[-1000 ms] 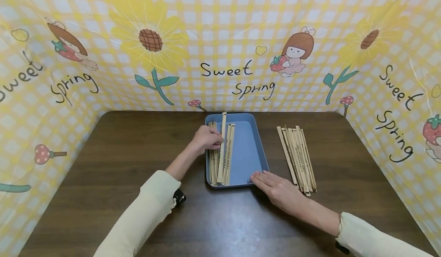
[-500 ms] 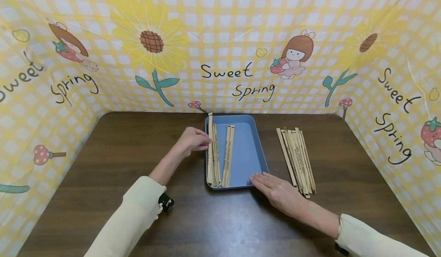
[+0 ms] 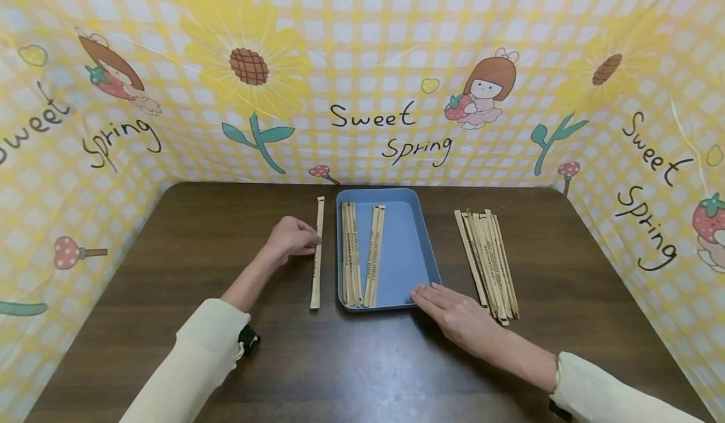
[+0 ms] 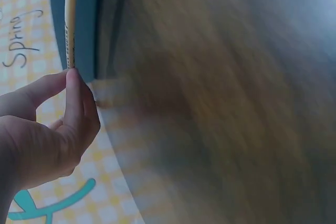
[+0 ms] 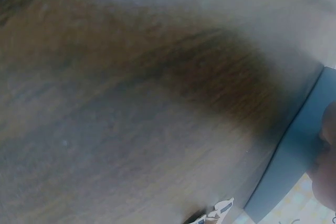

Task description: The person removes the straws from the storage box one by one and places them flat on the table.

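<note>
My left hand [image 3: 293, 236] pinches a long, thin paper-wrapped stick [image 3: 317, 262] between thumb and fingertips, just left of the blue tray [image 3: 402, 253]. In the left wrist view, the pinched stick [image 4: 71, 22] points away from the fingertips and has dark print along its side. Two groups of similar wrapped sticks lie in the tray: a thicker bunch [image 3: 350, 256] along the left wall and a smaller one [image 3: 374, 256] beside it. My right hand [image 3: 453, 313] rests its straight fingers on the tray's near right corner. In the right wrist view, only part of that hand shows.
A loose pile of several wrapped sticks [image 3: 489, 262] lies on the brown wooden table [image 3: 238, 234], right of the tray. A yellow checked cloth [image 3: 362, 51] with printed figures rises behind the table and along both sides.
My left hand has lifted one wrapped stick from the tray's left part and carried it left, past the tray's wall and over the table. The right hand stays at the tray corner.
</note>
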Demonstrator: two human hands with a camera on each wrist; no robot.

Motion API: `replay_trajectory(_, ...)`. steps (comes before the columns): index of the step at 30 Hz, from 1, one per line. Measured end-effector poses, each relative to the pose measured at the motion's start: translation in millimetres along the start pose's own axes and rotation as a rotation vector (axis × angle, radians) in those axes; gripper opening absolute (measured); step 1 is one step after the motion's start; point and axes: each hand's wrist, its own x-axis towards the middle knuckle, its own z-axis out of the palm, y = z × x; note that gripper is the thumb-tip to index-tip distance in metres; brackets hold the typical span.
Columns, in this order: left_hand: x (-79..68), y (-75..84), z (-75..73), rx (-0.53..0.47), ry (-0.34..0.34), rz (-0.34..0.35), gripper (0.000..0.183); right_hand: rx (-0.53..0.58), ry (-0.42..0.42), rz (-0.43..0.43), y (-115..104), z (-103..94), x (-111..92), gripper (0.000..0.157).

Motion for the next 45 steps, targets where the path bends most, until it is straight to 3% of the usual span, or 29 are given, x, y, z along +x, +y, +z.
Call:
replay_trajectory(8,-3.2,-16.6,-14.9,0.078,0.056,0.033,0.018,0.0,0.01,-0.025,2,-1.8,2,0.049)
replay_trajectory(25,-11.3,-31.6,-34.3,0.216,0.13,0.066,0.013,-0.008,0.026,-0.038,2,0.2,3,0.049)
replay_trajectory(33,-14.5,-33.2,-40.0,0.283,0.117,0.093,0.01,-0.019,0.019,-0.026,0,0.0,2,0.048)
replay_trajectory(45,-13.7,-29.6,-39.7,0.336,0.167,0.121,0.013,-0.018,0.015,-0.022,0,0.1,1,0.049)
